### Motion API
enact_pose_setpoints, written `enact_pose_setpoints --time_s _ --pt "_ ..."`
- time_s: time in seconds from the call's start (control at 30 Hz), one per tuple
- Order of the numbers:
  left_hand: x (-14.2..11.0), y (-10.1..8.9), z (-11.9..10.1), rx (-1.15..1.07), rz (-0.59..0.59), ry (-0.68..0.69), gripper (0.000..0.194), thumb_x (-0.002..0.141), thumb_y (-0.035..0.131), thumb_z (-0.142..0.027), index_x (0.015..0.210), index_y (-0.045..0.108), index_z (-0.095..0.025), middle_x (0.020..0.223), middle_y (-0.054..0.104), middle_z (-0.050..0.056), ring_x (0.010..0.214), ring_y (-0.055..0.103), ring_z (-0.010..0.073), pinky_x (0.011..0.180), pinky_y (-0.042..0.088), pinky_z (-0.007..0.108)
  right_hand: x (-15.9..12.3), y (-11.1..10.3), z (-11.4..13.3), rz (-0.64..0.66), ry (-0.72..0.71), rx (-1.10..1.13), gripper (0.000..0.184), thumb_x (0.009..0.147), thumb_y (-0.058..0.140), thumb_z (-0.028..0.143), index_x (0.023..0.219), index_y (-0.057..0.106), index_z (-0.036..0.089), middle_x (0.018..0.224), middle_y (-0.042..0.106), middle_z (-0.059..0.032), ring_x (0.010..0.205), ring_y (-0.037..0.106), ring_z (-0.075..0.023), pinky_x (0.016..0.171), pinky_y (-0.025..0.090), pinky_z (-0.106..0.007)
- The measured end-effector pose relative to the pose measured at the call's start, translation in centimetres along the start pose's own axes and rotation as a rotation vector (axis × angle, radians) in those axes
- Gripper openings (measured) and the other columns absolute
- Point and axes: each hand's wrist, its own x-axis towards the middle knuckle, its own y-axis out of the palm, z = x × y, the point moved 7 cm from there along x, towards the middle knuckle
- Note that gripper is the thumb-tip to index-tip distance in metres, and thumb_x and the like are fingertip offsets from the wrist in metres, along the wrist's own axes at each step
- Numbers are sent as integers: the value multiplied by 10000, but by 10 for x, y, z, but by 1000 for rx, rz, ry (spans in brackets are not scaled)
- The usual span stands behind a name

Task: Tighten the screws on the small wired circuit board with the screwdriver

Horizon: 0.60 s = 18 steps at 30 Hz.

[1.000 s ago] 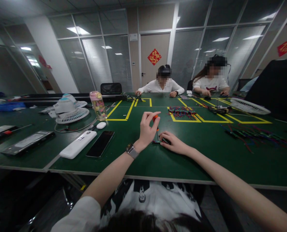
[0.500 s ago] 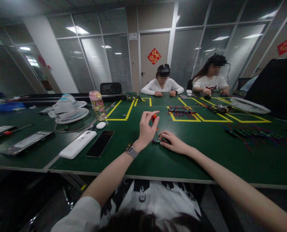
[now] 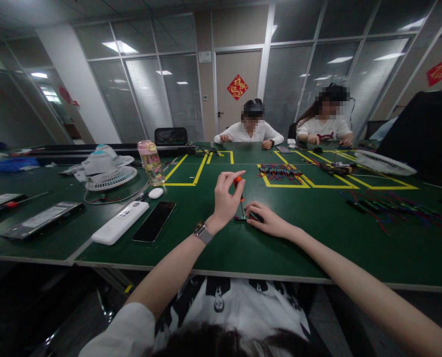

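Observation:
My left hand (image 3: 225, 198) pinches the orange handle of a small screwdriver (image 3: 237, 184) that stands upright, its tip down on a small dark part (image 3: 247, 217) on the green table (image 3: 213, 243). My right hand (image 3: 267, 218) lies on the table with its fingers pressed on that part, holding it down. A watch sits on my left wrist.
A black phone (image 3: 154, 220), a white power bank (image 3: 120, 222), a white mouse (image 3: 156, 193), a pink bottle (image 3: 151, 162) and a white fan (image 3: 107, 171) lie to the left. Bundles of coloured wires (image 3: 280, 172) lie ahead and to the right. Two people sit across the table.
My left fingers have shifted slightly on the screwdriver handle, as if turning it. My right hand has stayed on the part.

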Motion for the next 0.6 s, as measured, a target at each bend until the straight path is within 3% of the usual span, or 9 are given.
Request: enact_pose_setpoints --time_s 0.1,0.33,0.6 --pt "-1 0 0 4 5 -6 210 926 529 -276 1076 665 -222 909 565 35 877 559 150 828 466 283 0 0 0 0 -3 3 55 884 566 231 925 588 202 1057 564 -82 977 561 -222 903 470 -388" --pt "-1 3 1 -80 61 14 322 978 383 -227 1224 590 -214 1151 639 73 1082 574 175 958 447 342 0 1 -2 -1 -4 9 47 882 566 225 920 582 203 1068 560 -83 991 557 -224 918 465 -393" --pt "0 0 0 17 7 -11 193 901 570 -270 1052 678 -216 907 586 38 874 564 158 824 466 290 0 1 -2 -12 -11 -3 42 879 572 223 913 586 204 1057 563 -78 992 560 -224 910 470 -387"
